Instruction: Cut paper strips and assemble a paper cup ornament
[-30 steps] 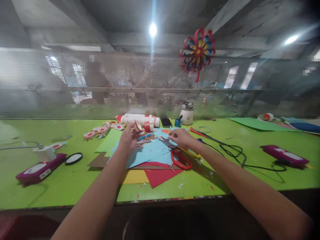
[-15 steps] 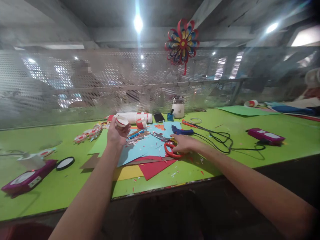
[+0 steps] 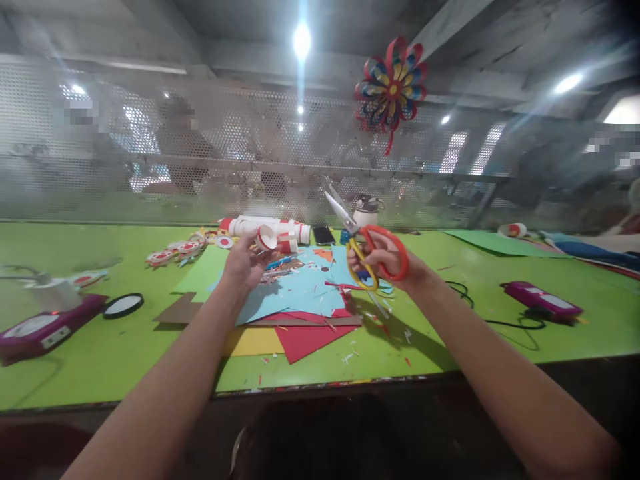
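My left hand point(image 3: 245, 267) is closed around a small paper cup point(image 3: 267, 238), white with a red rim, tilted above the paper sheets. In my right hand point(image 3: 383, 257) is a pair of scissors point(image 3: 345, 215) with one red and one yellow handle loop. Their blades point up and to the left, a little apart, away from the cup. Beneath both hands lie light blue paper sheets point(image 3: 300, 293) strewn with scraps. Another white and red cup piece point(image 3: 287, 244) sits just beyond the left hand. The blue glue gun is mostly hidden behind my right hand.
White cup stacks point(image 3: 270, 229) lie at the back, beside a phone point(image 3: 324, 235) and a white pot point(image 3: 367, 212). Purple power strips point(image 3: 543, 300) flank the work, with a black-rimmed disc point(image 3: 123, 305) at left. A paper flower point(image 3: 393, 89) hangs above. A perforated screen point(image 3: 240, 160) stands behind.
My right hand has picked the scissors up from the papers and raised them, blades upward. My left hand still holds the cup, now turned more sideways. The camera view has shifted slightly.
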The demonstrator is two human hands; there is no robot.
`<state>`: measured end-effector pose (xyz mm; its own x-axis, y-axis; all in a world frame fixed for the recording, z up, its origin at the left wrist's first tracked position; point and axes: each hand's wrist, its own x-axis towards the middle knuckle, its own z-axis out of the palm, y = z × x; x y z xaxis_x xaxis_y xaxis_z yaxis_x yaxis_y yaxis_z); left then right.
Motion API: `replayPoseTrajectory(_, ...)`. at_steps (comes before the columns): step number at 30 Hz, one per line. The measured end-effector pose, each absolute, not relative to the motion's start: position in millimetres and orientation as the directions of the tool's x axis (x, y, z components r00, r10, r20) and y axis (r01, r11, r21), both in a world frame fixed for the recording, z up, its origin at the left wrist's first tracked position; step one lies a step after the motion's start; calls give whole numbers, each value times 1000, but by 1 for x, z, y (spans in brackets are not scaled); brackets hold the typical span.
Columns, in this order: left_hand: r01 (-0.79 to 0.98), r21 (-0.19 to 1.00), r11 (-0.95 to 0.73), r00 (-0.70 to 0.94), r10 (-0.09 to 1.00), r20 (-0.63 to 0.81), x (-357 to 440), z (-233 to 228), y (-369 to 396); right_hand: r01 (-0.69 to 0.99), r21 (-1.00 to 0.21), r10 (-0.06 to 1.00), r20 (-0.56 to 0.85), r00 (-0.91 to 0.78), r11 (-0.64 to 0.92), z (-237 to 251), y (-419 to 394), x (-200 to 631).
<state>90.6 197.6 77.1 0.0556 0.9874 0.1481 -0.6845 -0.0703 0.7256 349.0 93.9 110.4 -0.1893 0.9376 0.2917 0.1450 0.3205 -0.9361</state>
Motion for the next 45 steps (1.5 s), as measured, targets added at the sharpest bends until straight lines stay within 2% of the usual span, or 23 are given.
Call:
replayPoseTrajectory(2,-683,729,-42,121,978,170,93,75,199,-95,-963,943,265,-202,251,118,96,343)
replayPoseTrajectory(3,-684,729,-32,152,971,186,94,73,199,-119,-974,955,215,-204,194,120,98,340)
replayPoseTrajectory(5,-691,722,-23,194,957,216,94,72,201,-73,-993,970,105,-221,91,117,104,333)
replayPoseTrajectory(7,-698,715,-29,195,954,229,92,71,202,-12,-998,968,62,-243,61,106,112,326)
replayPoseTrajectory(12,-697,712,-89,155,950,271,84,75,201,69,-983,952,146,-269,170,71,118,313)
replayPoseTrajectory(16,-676,719,-161,169,916,364,81,80,195,161,-934,922,267,-282,320,67,102,311)
replayPoseTrajectory(20,-655,721,-228,200,867,456,84,86,184,285,-839,877,388,-283,463,73,87,309)
replayPoseTrajectory(24,-644,714,-274,222,826,518,86,92,176,463,-692,832,463,-305,554,69,89,306)
replayPoseTrajectory(28,-637,706,-310,233,795,560,88,93,171,567,-592,813,498,-302,573,64,93,303)
replayPoseTrajectory(33,-639,712,-292,245,800,548,91,93,167,621,-551,808,531,-254,557,67,89,298)
replayPoseTrajectory(45,-607,747,-272,249,827,503,97,100,155,555,-654,843,505,-185,514,66,82,289)
